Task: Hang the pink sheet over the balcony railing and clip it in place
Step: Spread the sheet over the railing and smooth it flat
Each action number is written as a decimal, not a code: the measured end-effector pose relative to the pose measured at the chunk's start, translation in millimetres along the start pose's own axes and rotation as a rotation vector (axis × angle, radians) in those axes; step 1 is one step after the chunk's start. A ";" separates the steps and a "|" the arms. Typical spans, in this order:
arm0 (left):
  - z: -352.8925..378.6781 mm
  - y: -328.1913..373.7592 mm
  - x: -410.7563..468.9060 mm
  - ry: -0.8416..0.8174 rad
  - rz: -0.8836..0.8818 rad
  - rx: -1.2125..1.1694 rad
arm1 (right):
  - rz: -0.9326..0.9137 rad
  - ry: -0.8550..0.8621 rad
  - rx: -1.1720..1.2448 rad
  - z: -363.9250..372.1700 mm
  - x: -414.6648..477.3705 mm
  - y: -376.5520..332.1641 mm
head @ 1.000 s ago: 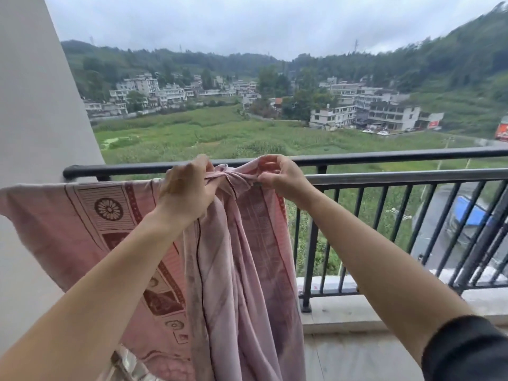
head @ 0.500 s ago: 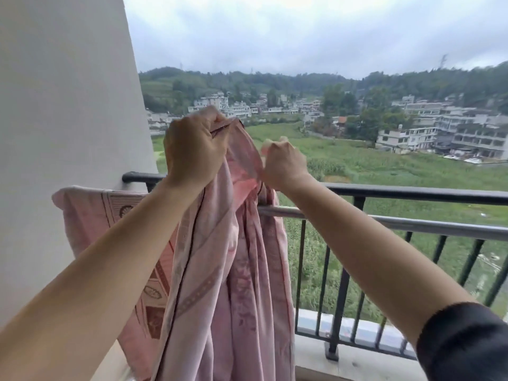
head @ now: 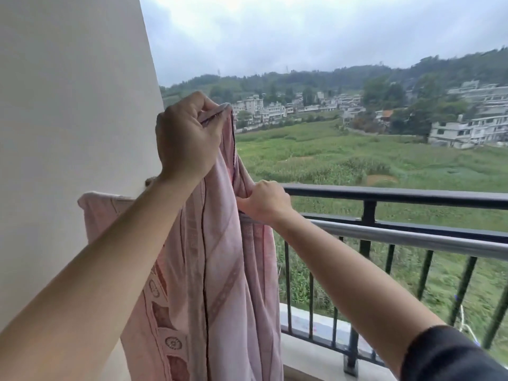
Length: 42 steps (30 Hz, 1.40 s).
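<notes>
— What changed?
— The left grip (head: 187,138), a fist closed on an edge of the sheet (head: 220,270), has risen. The right grip (head: 264,200), pinching a fold below it, dropped to the rail (head: 398,193).
— Meaning?
— Likely spreading it out; it hangs beneath both grips, unclipped.

Arms outstretched — left hand (head: 187,138) raised, fist gripping the pink patterned fabric sheet (head: 220,270); right hand (head: 264,200) lower, fingers pinching its fold.
</notes>
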State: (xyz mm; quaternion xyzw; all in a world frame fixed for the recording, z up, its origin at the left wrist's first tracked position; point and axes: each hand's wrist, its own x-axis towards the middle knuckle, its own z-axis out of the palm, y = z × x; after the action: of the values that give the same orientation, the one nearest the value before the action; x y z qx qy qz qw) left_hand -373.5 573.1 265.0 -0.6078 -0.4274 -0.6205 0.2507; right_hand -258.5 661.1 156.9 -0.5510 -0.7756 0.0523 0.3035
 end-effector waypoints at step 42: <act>-53.4 261.5 -271.7 -0.372 -0.390 0.177 | 0.284 -0.018 0.529 -210.1 -157.9 217.8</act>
State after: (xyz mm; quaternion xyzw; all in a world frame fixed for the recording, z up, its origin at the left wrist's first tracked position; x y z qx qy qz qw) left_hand -148.3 338.8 66.4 -0.5934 -0.6273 -0.4951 0.0960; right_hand 64.7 552.2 171.4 -0.5552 -0.6529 0.2993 0.4193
